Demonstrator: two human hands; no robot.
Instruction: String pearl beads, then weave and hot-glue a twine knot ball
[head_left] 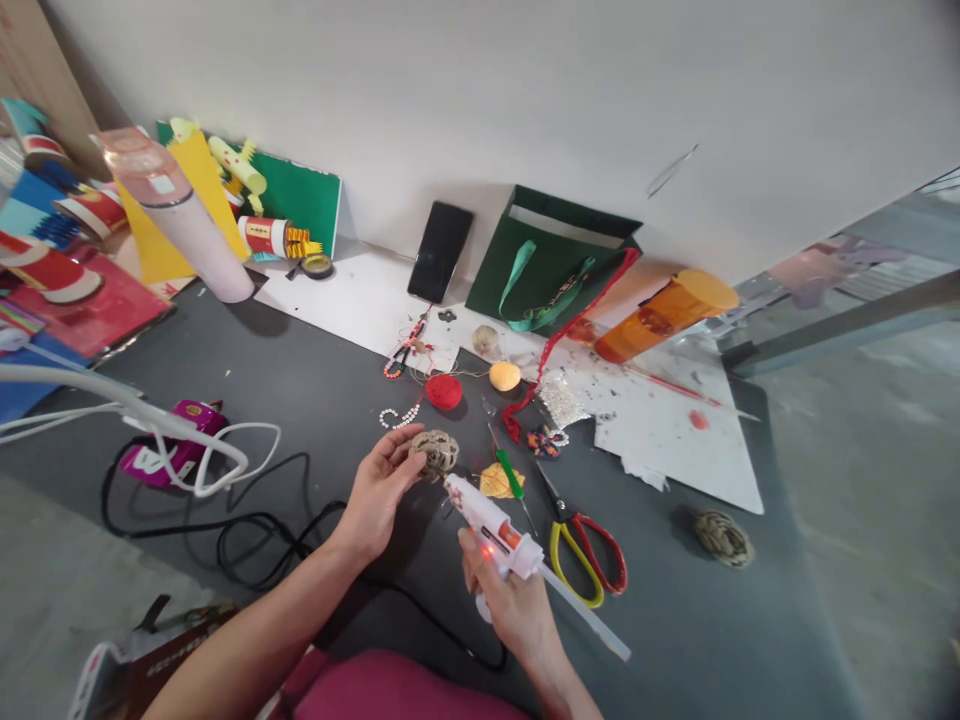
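Observation:
My left hand [386,490] pinches a coiled beige-grey rope piece [435,453] between thumb and fingers. In my right hand [510,595] is a white glue gun [491,520] with a red light on; its nozzle points at the underside of the rope piece, touching or very near it. A long clear glue stick [589,612] sticks out of its back. Just beyond the gun lie a yellow crumpled piece [495,481] and a green-handled tool [510,474]. To their right rest scissors [585,550] with one yellow and one red handle.
A second coiled rope piece [723,538] lies at the right. Behind are red yarn [444,392], yellow yarn [505,376], a phone [441,252], a green bag [547,265] and an orange container [667,315]. A pink bottle [187,225] and cables [262,520] are at the left.

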